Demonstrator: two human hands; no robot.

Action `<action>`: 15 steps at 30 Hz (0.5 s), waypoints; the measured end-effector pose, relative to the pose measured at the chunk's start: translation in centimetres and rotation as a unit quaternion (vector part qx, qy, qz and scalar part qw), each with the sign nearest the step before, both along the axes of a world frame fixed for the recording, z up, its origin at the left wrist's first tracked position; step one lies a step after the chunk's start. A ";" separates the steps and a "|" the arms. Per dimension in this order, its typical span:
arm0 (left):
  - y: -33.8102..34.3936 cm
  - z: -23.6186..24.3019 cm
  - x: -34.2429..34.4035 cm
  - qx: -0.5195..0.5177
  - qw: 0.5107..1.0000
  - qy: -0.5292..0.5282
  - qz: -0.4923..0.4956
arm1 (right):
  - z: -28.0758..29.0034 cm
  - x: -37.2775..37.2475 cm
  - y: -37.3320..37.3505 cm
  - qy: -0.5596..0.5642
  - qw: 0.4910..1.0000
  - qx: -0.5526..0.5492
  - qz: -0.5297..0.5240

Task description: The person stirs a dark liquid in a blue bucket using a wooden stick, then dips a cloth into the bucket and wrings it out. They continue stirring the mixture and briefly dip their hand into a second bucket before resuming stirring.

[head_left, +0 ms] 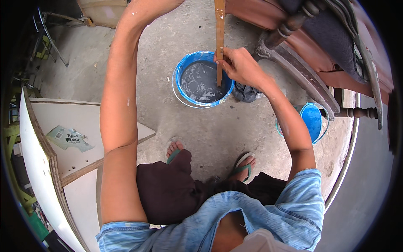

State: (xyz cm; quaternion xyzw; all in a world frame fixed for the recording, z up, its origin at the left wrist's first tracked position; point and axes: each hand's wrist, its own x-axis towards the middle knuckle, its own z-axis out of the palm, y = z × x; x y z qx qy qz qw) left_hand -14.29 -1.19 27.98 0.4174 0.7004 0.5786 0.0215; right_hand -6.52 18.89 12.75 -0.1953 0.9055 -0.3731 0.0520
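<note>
Right hand grips a stick dipped near the right edge of a bucket of grey liquid on the floor; what the left hand holds cannot be told; a hard sideways shove could cause spillage

Stick: bare wood, matt, paint-specked. Bucket: blue plastic, smooth, rim smeared with paint; thin wire-like handle. Grey liquid: wet sheen, pale streaks on top. Floor: rough matt concrete look. Chair frame: carved dark wood, low sheen. Brown upholstery: smooth, leather-like. Shirt: soft blue cloth, matt. Trousers: dark matt cloth.
</note>
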 end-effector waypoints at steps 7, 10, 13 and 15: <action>1.7 0.2 -0.4 0.006 0.995 0.074 -0.073 | -2.3 -0.3 -3.4 0.056 0.988 -0.141 -0.007; 1.8 -0.5 -1.0 0.000 0.992 0.075 -0.100 | -2.5 -1.8 -2.4 0.097 0.990 -0.093 -0.044; 1.1 -0.3 -0.4 -0.005 0.997 0.045 -0.065 | -1.6 -1.8 0.1 0.090 0.995 -0.012 -0.049; -0.1 -0.3 -0.5 -0.001 0.999 0.022 -0.037 | -0.6 -0.9 0.3 0.027 0.999 -0.005 -0.026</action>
